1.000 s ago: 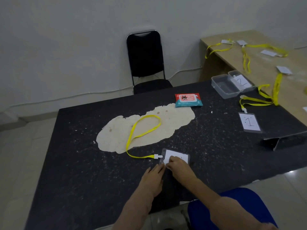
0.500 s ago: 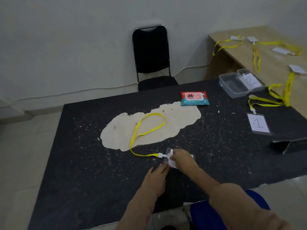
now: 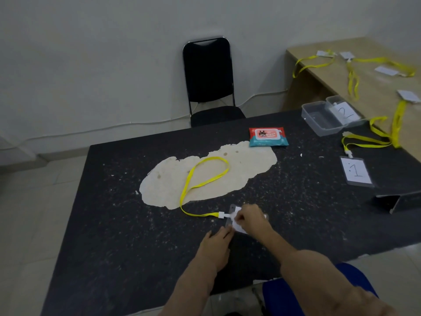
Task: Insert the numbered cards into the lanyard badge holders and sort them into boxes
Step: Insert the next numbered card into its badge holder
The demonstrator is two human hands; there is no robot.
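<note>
A clear badge holder [image 3: 232, 209] lies near the front of the black table [image 3: 109, 224], clipped to a yellow lanyard [image 3: 200, 179] that loops over a pale worn patch. My right hand [image 3: 249, 218] pinches a white card [image 3: 238, 225] at the holder's top edge, covering most of both. My left hand [image 3: 216, 244] rests flat on the table, fingertips touching the holder's lower corner. A filled badge marked 1 [image 3: 356, 171] lies at the right with its own lanyard [image 3: 373, 137]. Two clear boxes [image 3: 319, 117] stand at the back right, one showing a card marked 2 [image 3: 346, 111].
A red and teal wipes pack [image 3: 267, 136] lies beyond the worn patch. A dark box [image 3: 401, 200] lies on its side at the right edge. A black chair [image 3: 209, 80] stands behind the table. A wooden table [image 3: 376, 87] at the right carries several lanyards and cards.
My right hand has shifted up over the holder's top near the clip, tilting the white card. My left hand has stayed by the holder's lower corner. The view has shifted.
</note>
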